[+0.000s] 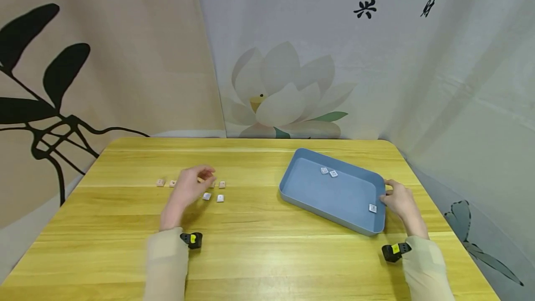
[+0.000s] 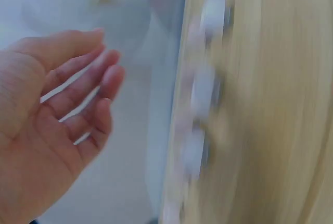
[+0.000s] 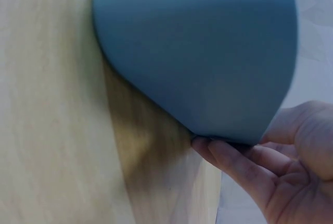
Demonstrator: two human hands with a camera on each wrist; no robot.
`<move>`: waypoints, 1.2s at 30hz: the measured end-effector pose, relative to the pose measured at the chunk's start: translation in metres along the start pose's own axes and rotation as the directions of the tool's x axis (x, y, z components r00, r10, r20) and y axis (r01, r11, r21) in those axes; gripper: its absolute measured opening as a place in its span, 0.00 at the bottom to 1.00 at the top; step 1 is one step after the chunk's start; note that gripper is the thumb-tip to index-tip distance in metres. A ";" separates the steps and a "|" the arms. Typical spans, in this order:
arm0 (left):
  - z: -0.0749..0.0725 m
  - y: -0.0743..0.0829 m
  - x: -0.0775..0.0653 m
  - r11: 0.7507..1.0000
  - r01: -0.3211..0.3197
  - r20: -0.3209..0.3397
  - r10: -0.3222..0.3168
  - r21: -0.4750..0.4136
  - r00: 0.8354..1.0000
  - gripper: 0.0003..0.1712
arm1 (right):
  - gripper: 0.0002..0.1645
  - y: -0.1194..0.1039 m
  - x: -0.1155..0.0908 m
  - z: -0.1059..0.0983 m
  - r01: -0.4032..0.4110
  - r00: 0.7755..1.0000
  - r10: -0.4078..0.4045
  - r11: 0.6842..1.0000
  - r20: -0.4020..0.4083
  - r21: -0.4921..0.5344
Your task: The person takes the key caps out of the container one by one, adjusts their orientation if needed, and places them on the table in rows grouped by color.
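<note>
My left hand (image 1: 189, 189) is over the left half of the table, just above a cluster of small white square blocks (image 1: 220, 198). Its fingers are loosely bent and apart from the thumb, with nothing between them in the left wrist view, where the blocks (image 2: 204, 91) are blurred. Part of the cluster is hidden behind this hand. On the right, my right hand (image 1: 400, 201) grips the right end of a shallow blue-grey tray (image 1: 334, 199), thumb and fingers on either side of its wall (image 3: 208, 73). Three marked white blocks (image 1: 373, 208) lie in the tray.
The wooden table (image 1: 251, 254) has rounded far corners. Behind it hangs a pale curtain (image 1: 292, 22) printed with a lotus, leaves and characters. Two blocks (image 1: 160, 183) lie to the left of my left hand.
</note>
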State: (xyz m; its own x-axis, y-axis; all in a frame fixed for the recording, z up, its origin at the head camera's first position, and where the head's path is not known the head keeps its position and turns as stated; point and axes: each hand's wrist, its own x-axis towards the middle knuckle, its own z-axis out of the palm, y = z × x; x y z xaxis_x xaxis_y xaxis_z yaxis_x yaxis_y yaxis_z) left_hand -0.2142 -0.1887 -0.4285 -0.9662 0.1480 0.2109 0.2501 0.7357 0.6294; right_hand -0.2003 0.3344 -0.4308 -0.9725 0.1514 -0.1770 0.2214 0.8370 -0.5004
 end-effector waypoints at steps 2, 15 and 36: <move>0.016 0.015 0.008 0.998 -0.053 -0.017 0.052 -0.020 0.998 0.14 | 0.35 0.001 0.000 0.000 -0.001 1.000 0.001 1.000 -0.001 -0.005; 0.141 0.138 0.046 0.937 -0.312 0.230 0.343 -0.160 0.911 0.18 | 0.35 0.000 0.002 0.001 -0.013 1.000 0.013 1.000 -0.010 -0.006; 0.249 0.239 0.056 0.929 -0.370 0.550 0.319 -0.019 0.772 0.26 | 0.35 -0.001 0.002 0.001 0.015 1.000 -0.015 1.000 -0.011 -0.027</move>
State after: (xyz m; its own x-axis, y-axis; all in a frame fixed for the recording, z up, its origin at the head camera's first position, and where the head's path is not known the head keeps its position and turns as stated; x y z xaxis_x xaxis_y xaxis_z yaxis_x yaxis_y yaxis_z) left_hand -0.2243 0.1599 -0.4525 -0.7006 0.7120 -0.0476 0.5909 0.6162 0.5207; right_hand -0.2021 0.3338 -0.4315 -0.9764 0.1445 -0.1605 0.2051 0.8532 -0.4795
